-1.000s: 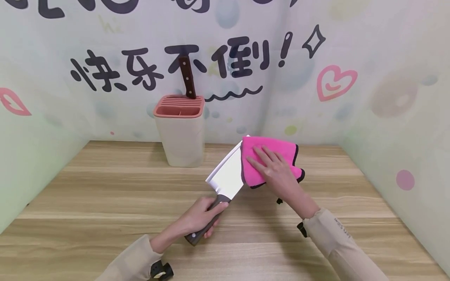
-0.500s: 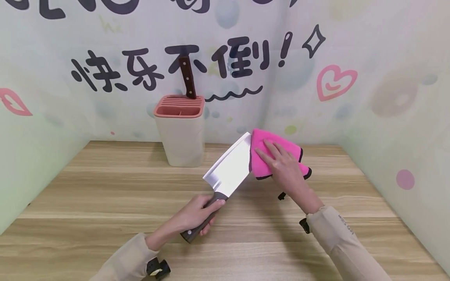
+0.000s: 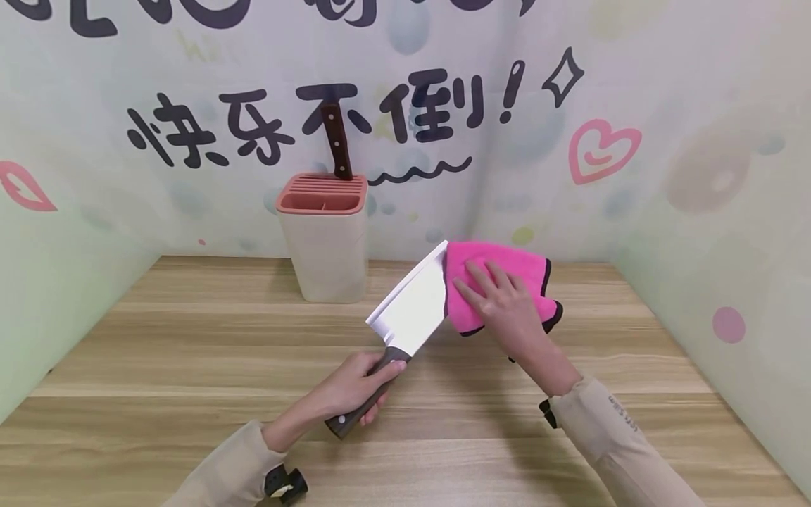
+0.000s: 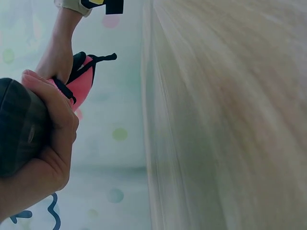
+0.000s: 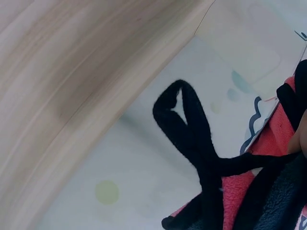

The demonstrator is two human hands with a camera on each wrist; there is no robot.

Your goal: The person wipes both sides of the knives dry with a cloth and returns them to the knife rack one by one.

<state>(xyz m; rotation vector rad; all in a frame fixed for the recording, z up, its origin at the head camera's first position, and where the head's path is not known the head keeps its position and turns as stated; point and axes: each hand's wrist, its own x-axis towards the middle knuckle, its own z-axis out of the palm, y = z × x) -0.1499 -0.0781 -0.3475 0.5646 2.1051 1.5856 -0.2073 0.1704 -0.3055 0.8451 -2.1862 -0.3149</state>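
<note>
My left hand (image 3: 350, 386) grips the dark handle of a cleaver (image 3: 410, 310), the thumb lying along it. The shiny blade is raised above the table and points up to the right. Over its far end lies a pink cloth (image 3: 500, 257) with black trim, which hides the tip. My right hand (image 3: 510, 313) holds this cloth against the blade, fingers spread on top; the thumb is hidden in the head view. In the left wrist view, the handle's butt (image 4: 21, 127) sits in the curled left fingers. A black loop (image 5: 199, 124) hangs from the cloth in the right wrist view.
A white knife block (image 3: 326, 260) with a slotted pink top stands at the back of the wooden table (image 3: 158, 352). One brown-handled knife (image 3: 336, 141) stands in it. Printed fabric walls (image 3: 538, 176) enclose the back and sides.
The right hand and cloth first shifted up and right towards the blade's end, then came slightly back down. Left hand and cleaver moved a little up and left, then stayed still.
</note>
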